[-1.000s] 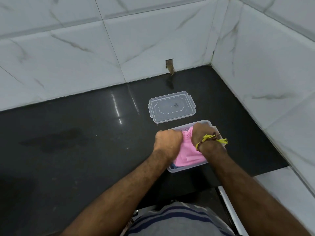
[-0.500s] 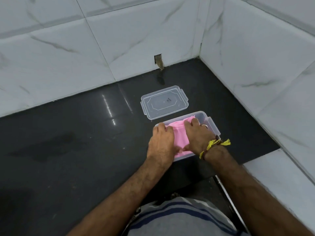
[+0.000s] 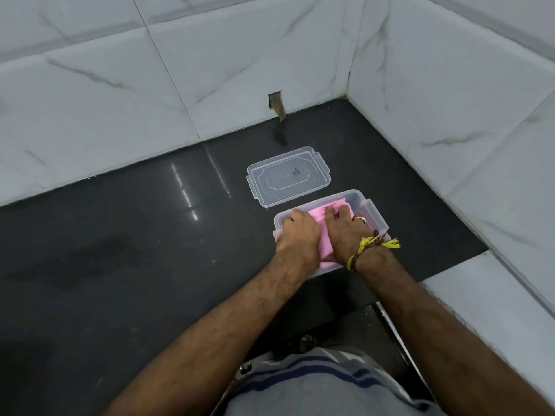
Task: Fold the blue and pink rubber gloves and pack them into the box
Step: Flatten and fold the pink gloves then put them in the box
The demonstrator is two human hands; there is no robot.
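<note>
Hands (image 3: 318,238) flatter now (lid (image 3: 288,175) beyond)

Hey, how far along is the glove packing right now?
Done: the pink glove is folded and in the box. In hand: left hand and right hand press it down. Left: fitting the lid, lying beyond the box. No blue glove is visible.

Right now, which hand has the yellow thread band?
The right hand: a yellow thread band circles its wrist; the left hand is bare. Both press the pink rubber glove.
</note>
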